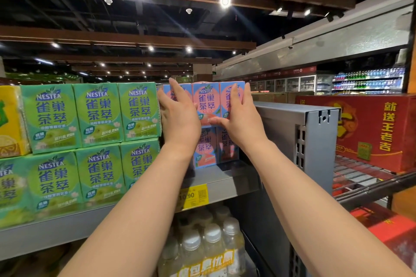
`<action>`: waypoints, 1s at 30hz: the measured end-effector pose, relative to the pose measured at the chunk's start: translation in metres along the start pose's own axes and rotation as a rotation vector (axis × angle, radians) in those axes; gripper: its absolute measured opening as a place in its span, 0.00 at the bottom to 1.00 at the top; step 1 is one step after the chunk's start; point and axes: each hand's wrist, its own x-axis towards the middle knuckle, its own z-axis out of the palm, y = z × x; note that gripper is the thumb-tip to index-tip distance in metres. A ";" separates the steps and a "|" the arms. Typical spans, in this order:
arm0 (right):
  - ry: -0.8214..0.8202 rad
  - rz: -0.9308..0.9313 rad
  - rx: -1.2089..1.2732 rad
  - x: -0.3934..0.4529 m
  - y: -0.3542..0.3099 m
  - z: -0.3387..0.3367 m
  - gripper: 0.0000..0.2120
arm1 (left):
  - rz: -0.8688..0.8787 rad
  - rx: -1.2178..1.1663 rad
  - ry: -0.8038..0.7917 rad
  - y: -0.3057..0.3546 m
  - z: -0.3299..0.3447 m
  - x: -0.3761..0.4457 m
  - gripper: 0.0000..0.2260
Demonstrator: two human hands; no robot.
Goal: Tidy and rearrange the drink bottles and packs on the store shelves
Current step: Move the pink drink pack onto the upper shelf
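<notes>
From the head camera, both arms reach up and forward to the top shelf (pixel 227 183), where a pink and blue Nestea pack (pixel 206 102) sits on top of a second pink pack (pixel 206 148) at the right end of the row. The left hand (pixel 179 117) lies flat against the upper pack's left front, fingers straight and pointing up, the grip wide and pressing rather than closing round anything. The right hand (pixel 240 117) lies flat against the pack's right front in the same way, fingers straight, its thumb stretched left across the pack's lower edge. Just left of the pink packs, touching them, stand green Nestea packs (pixel 96 112) stacked two high, and a yellow pack (pixel 11 123) shows at the far left edge. A yellow price tag (pixel 193 195) marked 10.90 hangs on the shelf's front lip below the hands. On the shelf beneath stands a wrapped bundle of white-capped bottles (pixel 207 245). To the right, past the grey metal shelf end (pixel 315 132), a red carton (pixel 371 130) with gold characters rests on a wire rack (pixel 360 177).
</notes>
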 end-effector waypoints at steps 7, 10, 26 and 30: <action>0.016 0.008 -0.045 0.018 0.005 0.023 0.51 | -0.036 0.040 -0.038 -0.006 0.010 0.016 0.37; 0.027 0.014 -0.040 0.022 0.006 0.029 0.50 | -0.046 0.050 -0.016 -0.009 0.016 0.021 0.36; -0.151 -0.005 -0.013 -0.002 0.003 -0.001 0.40 | -0.103 0.117 -0.152 0.012 -0.001 0.004 0.38; -0.097 -0.007 0.110 -0.045 -0.007 -0.033 0.33 | 0.092 0.083 -0.133 0.027 -0.029 -0.044 0.34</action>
